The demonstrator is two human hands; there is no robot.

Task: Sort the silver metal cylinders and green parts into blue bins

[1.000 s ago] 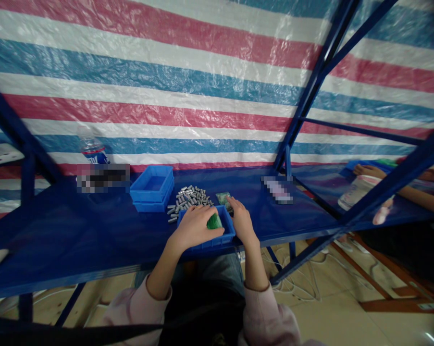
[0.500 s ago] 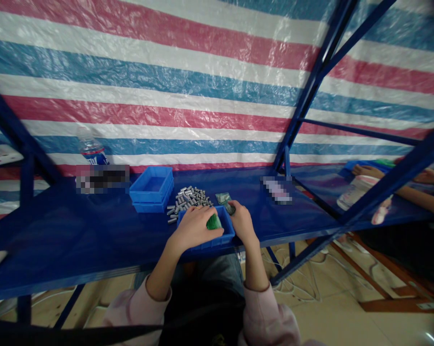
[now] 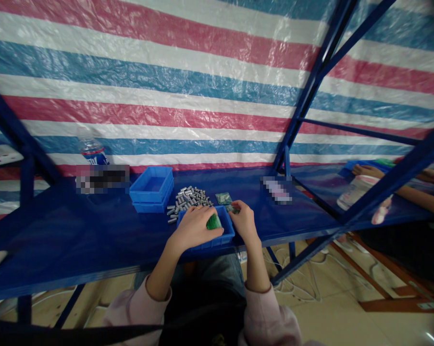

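Observation:
Over a small blue plastic bin (image 3: pixel 229 234) at the table's front edge, my left hand (image 3: pixel 194 225) is closed around a bundle of green and whitish plastic (image 3: pixel 214 221), its exact kind unclear. My right hand (image 3: pixel 244 221) is at the bin's right rim, fingers pinched on a small greenish clear packet (image 3: pixel 232 209), mostly covered by the fingers. Just behind the bin lies another greenish clear packet (image 3: pixel 223 198). A heap of short silvery metal cylinders (image 3: pixel 191 197) spreads behind and left of the bin.
Two stacked blue bins (image 3: pixel 151 190) stand left of the cylinders. A plastic bottle (image 3: pixel 94 151) is at the back left. Blue steel braces (image 3: pixel 305 98) rise on the right. Beyond them are another person's hands (image 3: pixel 368 171) and a whitish tub (image 3: pixel 357 191).
My right hand has shifted slightly right, and the packet at its fingers is lower and less visible. My left hand stays put with the green bundle.

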